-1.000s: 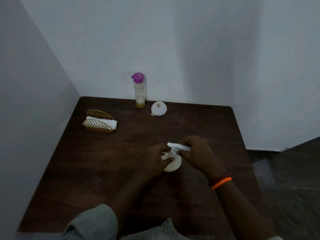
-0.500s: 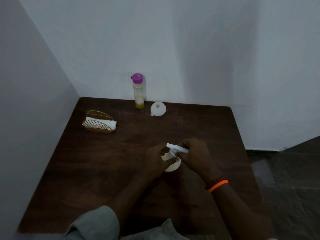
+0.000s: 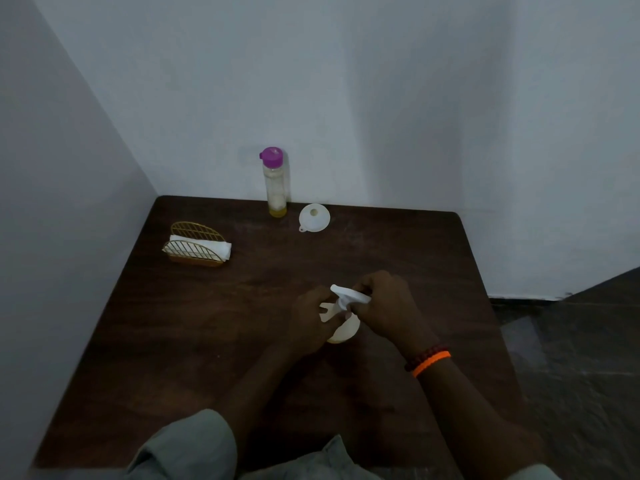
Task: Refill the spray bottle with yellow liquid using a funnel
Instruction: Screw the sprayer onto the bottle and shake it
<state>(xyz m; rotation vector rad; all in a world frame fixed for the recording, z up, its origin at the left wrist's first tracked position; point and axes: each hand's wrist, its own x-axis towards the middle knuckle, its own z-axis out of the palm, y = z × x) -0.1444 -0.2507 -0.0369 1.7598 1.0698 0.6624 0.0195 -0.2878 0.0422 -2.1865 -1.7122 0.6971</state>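
A small white spray bottle [image 3: 344, 329] stands near the middle of the dark wooden table [image 3: 207, 341]. My left hand [image 3: 310, 320] wraps the bottle's body from the left. My right hand [image 3: 384, 306] grips its white trigger head [image 3: 348, 294] from the right. At the back of the table stands a tall clear bottle [image 3: 275, 188] with a purple cap and a little yellow liquid at its bottom. A white funnel [image 3: 314, 218] lies just right of it, wide end up.
A gold wire napkin holder [image 3: 195, 245] with white napkins sits at the back left. White walls close the table's left and far sides. The table's right edge drops to a dark floor [image 3: 571, 358].
Both hands stay on the spray bottle; my right hand has shifted slightly on the trigger head. Nothing else on the table moved.
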